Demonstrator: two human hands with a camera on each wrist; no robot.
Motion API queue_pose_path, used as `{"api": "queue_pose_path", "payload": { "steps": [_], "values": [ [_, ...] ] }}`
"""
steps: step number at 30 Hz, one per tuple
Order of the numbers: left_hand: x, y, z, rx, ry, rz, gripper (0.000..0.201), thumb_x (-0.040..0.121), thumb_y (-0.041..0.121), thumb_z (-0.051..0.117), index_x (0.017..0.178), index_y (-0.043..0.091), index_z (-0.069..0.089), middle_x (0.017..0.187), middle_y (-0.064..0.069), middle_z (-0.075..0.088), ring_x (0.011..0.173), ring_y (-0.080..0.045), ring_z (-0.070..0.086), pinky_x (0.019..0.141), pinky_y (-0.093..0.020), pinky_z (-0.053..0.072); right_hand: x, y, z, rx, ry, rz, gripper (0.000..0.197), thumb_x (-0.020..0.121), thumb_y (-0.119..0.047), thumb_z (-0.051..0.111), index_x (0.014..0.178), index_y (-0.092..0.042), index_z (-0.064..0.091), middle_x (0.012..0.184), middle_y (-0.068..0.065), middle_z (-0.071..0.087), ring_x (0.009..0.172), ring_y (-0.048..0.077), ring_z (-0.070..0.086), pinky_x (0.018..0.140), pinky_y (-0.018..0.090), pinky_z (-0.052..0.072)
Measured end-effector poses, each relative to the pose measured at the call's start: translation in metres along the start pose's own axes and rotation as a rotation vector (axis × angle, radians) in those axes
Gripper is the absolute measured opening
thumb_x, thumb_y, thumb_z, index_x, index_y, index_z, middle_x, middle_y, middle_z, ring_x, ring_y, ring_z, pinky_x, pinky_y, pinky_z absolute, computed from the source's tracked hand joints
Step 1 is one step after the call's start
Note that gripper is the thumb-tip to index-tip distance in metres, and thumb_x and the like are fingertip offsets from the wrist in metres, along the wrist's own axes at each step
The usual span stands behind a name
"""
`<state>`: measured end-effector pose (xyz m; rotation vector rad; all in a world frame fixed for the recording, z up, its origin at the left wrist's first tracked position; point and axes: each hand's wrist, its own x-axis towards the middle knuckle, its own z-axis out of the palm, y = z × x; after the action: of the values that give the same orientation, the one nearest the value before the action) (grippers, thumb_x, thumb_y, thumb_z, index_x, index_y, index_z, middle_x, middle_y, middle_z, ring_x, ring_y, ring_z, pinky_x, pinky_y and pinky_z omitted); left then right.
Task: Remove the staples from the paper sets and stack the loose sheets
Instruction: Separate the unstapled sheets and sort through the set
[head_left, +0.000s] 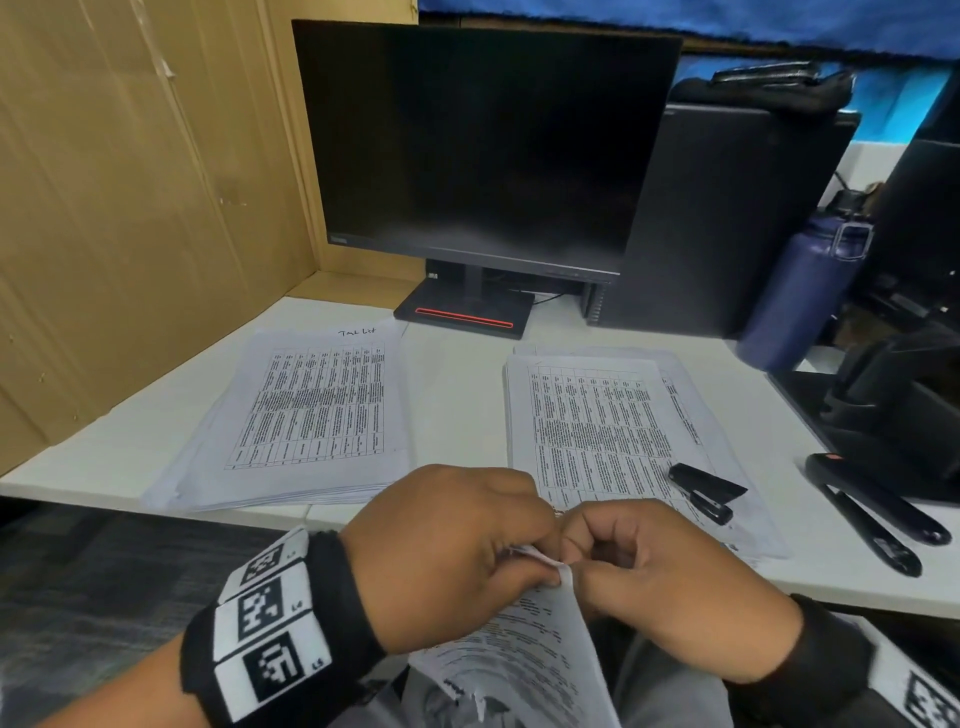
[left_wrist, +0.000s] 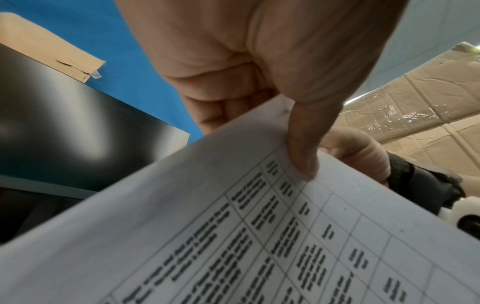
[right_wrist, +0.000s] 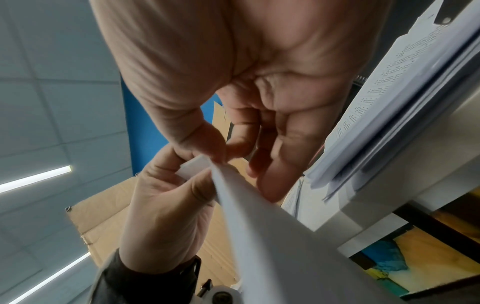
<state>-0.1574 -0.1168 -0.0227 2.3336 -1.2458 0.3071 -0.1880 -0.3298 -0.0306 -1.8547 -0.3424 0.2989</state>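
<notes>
Both hands meet at one corner of a paper set (head_left: 524, 649) held over the lap. Left hand (head_left: 441, 551) pinches the corner, thumb on top, prob. to steady it. Right hand (head_left: 660, 577) pinches the same corner w/ thumb and finger, likely working the staple; staple itself not visible. On the desk (head_left: 457, 395): left paper pile (head_left: 311, 410), right paper pile (head_left: 602, 426), black staple remover (head_left: 706, 491) on the right pile, within reach.
</notes>
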Motion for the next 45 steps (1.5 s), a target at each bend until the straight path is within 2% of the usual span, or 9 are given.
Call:
{"api": "queue_pose_path", "payload": {
  "steps": [3, 9, 17, 24, 30, 34, 37, 40, 45],
  "values": [
    [0.0, 0.001, 0.0, 0.004, 0.004, -0.01, 0.007, 0.088, 0.041, 0.071, 0.089, 0.034, 0.069, 0.084, 0.014, 0.064, 0.072, -0.004, 0.063, 0.057, -0.031, 0.054, 0.0, -0.001, -0.002, 0.088, -0.056, 0.039, 0.016, 0.08, -0.007, 0.068, 0.07, -0.019, 0.07, 0.072, 0.005, 0.069, 0.066, 0.014, 0.063, 0.07, 0.031, 0.052],
    [0.0, 0.004, 0.003, 0.105, -0.012, -0.002, 0.011, 0.089, 0.043, 0.064, 0.087, 0.033, 0.068, 0.081, 0.012, 0.064, 0.068, -0.01, 0.063, 0.052, -0.031, 0.053, 0.003, 0.002, 0.002, 0.097, -0.021, 0.058, 0.011, 0.076, -0.012, 0.068, 0.066, -0.017, 0.067, 0.064, 0.0, 0.064, 0.059, 0.01, 0.059, 0.064, 0.026, 0.051],
    [-0.003, 0.007, 0.011, 0.191, -0.005, 0.054, 0.01, 0.086, 0.042, 0.07, 0.088, 0.034, 0.064, 0.075, 0.011, 0.058, 0.062, -0.01, 0.056, 0.05, -0.021, 0.036, 0.002, 0.012, 0.006, -0.195, 0.024, -0.012, 0.009, 0.071, -0.028, 0.057, 0.067, -0.02, 0.056, 0.061, -0.012, 0.049, 0.061, 0.004, 0.044, 0.062, 0.026, 0.037],
    [-0.002, 0.004, 0.007, 0.084, -0.034, 0.023, 0.011, 0.089, 0.042, 0.068, 0.096, 0.037, 0.063, 0.085, 0.014, 0.062, 0.071, -0.006, 0.061, 0.055, -0.022, 0.048, 0.002, 0.013, 0.005, -0.265, 0.04, -0.052, 0.012, 0.06, -0.046, 0.048, 0.063, -0.036, 0.054, 0.058, -0.016, 0.05, 0.059, -0.001, 0.043, 0.059, 0.019, 0.036],
    [-0.001, 0.002, 0.003, 0.016, -0.036, 0.003, 0.011, 0.088, 0.042, 0.071, 0.097, 0.038, 0.067, 0.083, 0.015, 0.062, 0.071, -0.001, 0.058, 0.056, -0.02, 0.046, 0.002, 0.015, 0.006, -0.214, 0.073, -0.057, 0.023, 0.064, -0.041, 0.052, 0.071, -0.02, 0.057, 0.059, -0.013, 0.05, 0.059, 0.001, 0.044, 0.06, 0.024, 0.037],
    [-0.002, 0.001, 0.0, -0.016, -0.048, -0.013, 0.009, 0.087, 0.041, 0.073, 0.094, 0.037, 0.068, 0.086, 0.016, 0.062, 0.074, 0.001, 0.059, 0.058, -0.022, 0.049, 0.003, 0.011, 0.006, -0.101, 0.141, -0.043, 0.019, 0.062, -0.036, 0.056, 0.063, -0.017, 0.053, 0.064, -0.013, 0.064, 0.058, -0.002, 0.052, 0.06, 0.018, 0.04],
    [-0.002, -0.002, -0.003, -0.035, -0.049, -0.033, 0.008, 0.089, 0.042, 0.071, 0.092, 0.036, 0.068, 0.086, 0.015, 0.063, 0.076, 0.001, 0.06, 0.062, -0.027, 0.053, 0.005, 0.009, 0.0, 0.124, 0.213, -0.017, 0.012, 0.073, -0.013, 0.06, 0.061, -0.013, 0.059, 0.078, 0.002, 0.071, 0.07, 0.007, 0.069, 0.06, 0.026, 0.051],
    [0.0, -0.004, -0.008, -0.088, -0.04, -0.074, 0.009, 0.088, 0.043, 0.07, 0.09, 0.035, 0.069, 0.087, 0.017, 0.064, 0.078, 0.006, 0.06, 0.066, -0.024, 0.052, 0.006, 0.013, -0.009, 0.248, 0.232, 0.023, 0.043, 0.088, 0.015, 0.051, 0.058, -0.014, 0.062, 0.079, 0.007, 0.07, 0.071, 0.022, 0.068, 0.06, 0.034, 0.055],
    [0.002, -0.018, -0.02, -0.239, -0.059, -0.211, 0.011, 0.085, 0.038, 0.079, 0.096, 0.036, 0.076, 0.092, 0.021, 0.069, 0.088, -0.001, 0.067, 0.078, -0.02, 0.053, 0.007, 0.013, -0.012, 0.225, 0.246, 0.054, 0.01, 0.068, -0.003, 0.056, 0.064, -0.01, 0.061, 0.074, 0.01, 0.067, 0.057, 0.017, 0.06, 0.052, 0.027, 0.051]
  ]
}}
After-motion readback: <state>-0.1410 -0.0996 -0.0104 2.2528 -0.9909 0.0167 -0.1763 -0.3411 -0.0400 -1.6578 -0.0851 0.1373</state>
